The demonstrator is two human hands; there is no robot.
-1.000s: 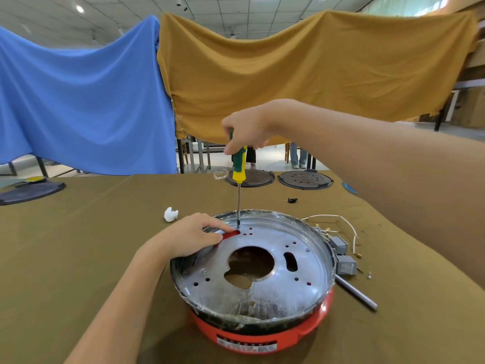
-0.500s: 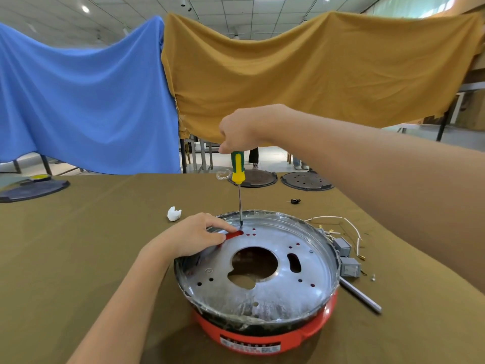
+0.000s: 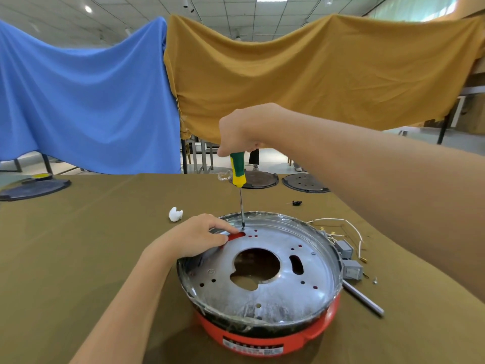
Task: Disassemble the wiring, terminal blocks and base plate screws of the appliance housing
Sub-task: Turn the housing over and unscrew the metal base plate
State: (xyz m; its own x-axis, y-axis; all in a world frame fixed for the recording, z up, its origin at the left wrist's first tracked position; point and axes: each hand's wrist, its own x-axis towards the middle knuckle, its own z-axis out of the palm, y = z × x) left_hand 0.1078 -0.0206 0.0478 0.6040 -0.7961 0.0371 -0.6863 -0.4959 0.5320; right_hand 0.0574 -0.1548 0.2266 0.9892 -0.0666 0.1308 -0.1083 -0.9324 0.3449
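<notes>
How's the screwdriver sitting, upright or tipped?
Near upright. The screwdriver runs almost straight down from the right hand to its tip on the base plate.

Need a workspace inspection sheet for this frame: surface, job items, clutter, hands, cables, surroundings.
Surface: table under olive cloth.
Job's things: red appliance housing upside down; metal base plate on top; screwdriver upright, tip at a far-side hole; two grey terminal blocks lie beside the housing.
Clutter: white scrap, small black part, metal rod, loose screw, dark round plates at the far edge.
Hands: right hand grips the screwdriver handle; left hand rests on the plate rim.
Cables: white wires loose on the cloth.
Surroundings: blue cloth and mustard cloth hung behind.
</notes>
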